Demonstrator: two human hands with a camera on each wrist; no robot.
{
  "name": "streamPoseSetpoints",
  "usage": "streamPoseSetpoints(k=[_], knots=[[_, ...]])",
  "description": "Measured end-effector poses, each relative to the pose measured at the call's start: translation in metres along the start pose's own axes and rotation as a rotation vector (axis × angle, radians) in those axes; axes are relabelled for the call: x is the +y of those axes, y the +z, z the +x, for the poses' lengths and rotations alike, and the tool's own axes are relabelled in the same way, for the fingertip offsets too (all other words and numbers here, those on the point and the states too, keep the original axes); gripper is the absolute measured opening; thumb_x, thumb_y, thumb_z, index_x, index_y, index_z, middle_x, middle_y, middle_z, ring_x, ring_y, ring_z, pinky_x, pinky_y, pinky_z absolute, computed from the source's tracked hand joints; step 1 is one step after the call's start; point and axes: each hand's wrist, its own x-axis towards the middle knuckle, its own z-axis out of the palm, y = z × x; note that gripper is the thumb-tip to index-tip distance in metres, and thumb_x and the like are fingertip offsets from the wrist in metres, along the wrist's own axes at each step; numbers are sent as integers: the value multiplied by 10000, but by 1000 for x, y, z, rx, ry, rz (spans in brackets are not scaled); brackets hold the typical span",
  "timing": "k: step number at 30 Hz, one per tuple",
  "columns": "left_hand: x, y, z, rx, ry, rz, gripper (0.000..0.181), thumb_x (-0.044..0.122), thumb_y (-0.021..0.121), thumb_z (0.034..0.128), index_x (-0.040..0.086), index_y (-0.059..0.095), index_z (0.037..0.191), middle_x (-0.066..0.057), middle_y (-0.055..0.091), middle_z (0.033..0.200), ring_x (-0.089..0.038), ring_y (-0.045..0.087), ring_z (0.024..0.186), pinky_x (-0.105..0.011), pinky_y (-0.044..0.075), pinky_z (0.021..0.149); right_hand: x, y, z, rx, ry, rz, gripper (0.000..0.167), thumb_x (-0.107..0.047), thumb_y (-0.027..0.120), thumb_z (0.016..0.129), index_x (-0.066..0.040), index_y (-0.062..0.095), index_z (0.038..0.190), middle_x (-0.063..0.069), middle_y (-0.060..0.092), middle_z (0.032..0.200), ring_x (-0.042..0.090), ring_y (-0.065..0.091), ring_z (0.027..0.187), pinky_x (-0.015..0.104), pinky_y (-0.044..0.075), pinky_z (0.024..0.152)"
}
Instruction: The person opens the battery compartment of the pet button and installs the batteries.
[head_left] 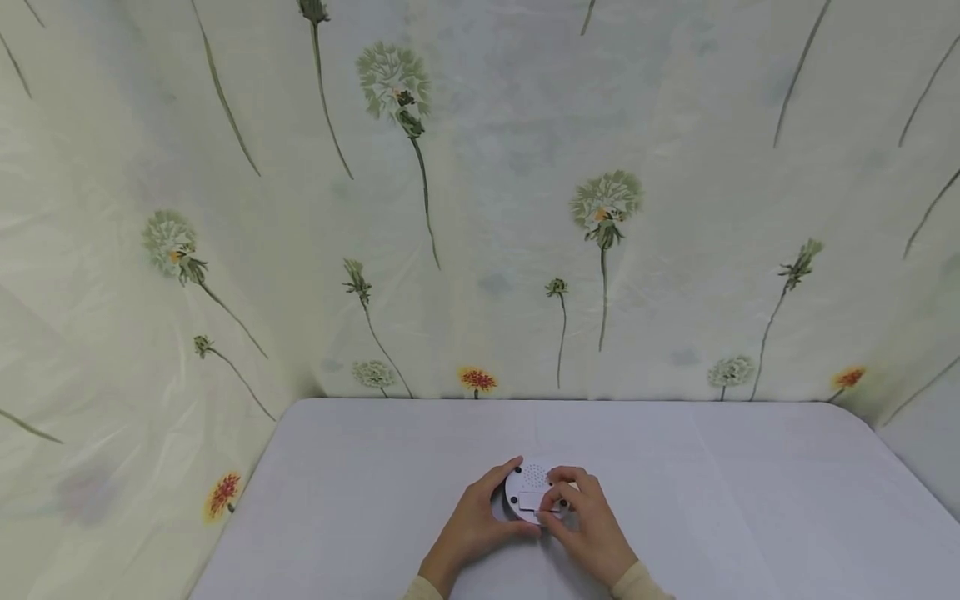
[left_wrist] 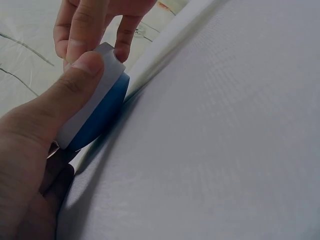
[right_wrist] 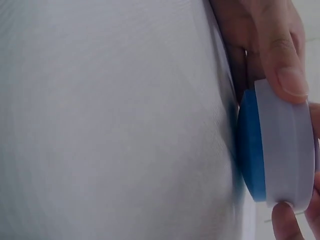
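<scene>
A small round white device (head_left: 534, 479) lies back side up, showing a patch of speaker holes, small black feet and a rectangular battery cover (head_left: 529, 500). Its lower part is blue, as the left wrist view shows on the device (left_wrist: 104, 115). My left hand (head_left: 480, 521) grips the rim from the left, thumb along the near side. The right hand (head_left: 588, 525) bends over the right part of the back. Its thumb touches the near rim and its index finger meets the back by the cover, partly hiding it. In the right wrist view the device (right_wrist: 285, 145) sits low against the tabletop.
The hands work near the front of a table (head_left: 360, 467) under a plain white cloth. Behind it hangs a pale curtain (head_left: 495, 208) printed with dandelions and orange flowers, which also runs along the left side.
</scene>
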Motion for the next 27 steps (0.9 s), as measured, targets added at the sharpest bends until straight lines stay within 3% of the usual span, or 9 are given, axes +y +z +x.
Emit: streamPoseSetpoints(k=[3, 7, 12, 15, 19, 27], knots=[[0, 0, 0, -1, -11, 6, 943, 590, 769, 625, 262, 405, 1432, 83, 482, 1413, -116, 447, 1321, -383, 380, 1108, 2, 1, 0, -8, 11, 16, 314, -91, 825, 670, -258, 583, 779, 72, 568, 1120, 135, 429, 997, 202, 454, 684], [0, 0, 0, 0, -19, 9, 939, 591, 768, 626, 271, 405, 1431, 81, 477, 1419, -124, 444, 1325, -388, 379, 1108, 5, 2, 0, -39, 77, 52, 296, -143, 810, 704, -298, 568, 773, 94, 530, 1183, 224, 429, 1100, 270, 424, 796], [-1, 1, -1, 7, -8, 10, 927, 593, 759, 635, 292, 393, 1431, 71, 476, 1423, -134, 444, 1328, -388, 379, 1108, 11, 1, -2, -129, 236, 236, 222, -227, 767, 778, -265, 574, 881, 131, 403, 1304, 294, 395, 1209, 254, 450, 831], [-1, 2, -2, 15, 3, 18, 921, 591, 757, 642, 284, 393, 1431, 60, 485, 1418, -144, 456, 1320, -390, 387, 1100, 14, 0, -3, -180, 360, 349, 445, -260, 761, 787, -219, 525, 1163, 126, 379, 1354, 291, 412, 1231, 234, 476, 831], [0, 2, -3, 20, 9, 23, 926, 590, 755, 647, 241, 406, 1431, 42, 495, 1413, -158, 469, 1312, -408, 396, 1091, 18, 2, -2, -213, 484, 407, 833, -253, 777, 771, -204, 280, 1437, 139, 445, 1366, 266, 439, 1246, 239, 469, 903], [2, 2, -2, 14, -16, 27, 926, 626, 738, 634, 302, 390, 1429, 55, 483, 1422, -141, 456, 1321, -404, 395, 1094, 17, 2, 1, -264, 572, 407, 842, -280, 771, 769, -146, 299, 1453, 118, 430, 1431, 205, 431, 1238, 231, 432, 916]])
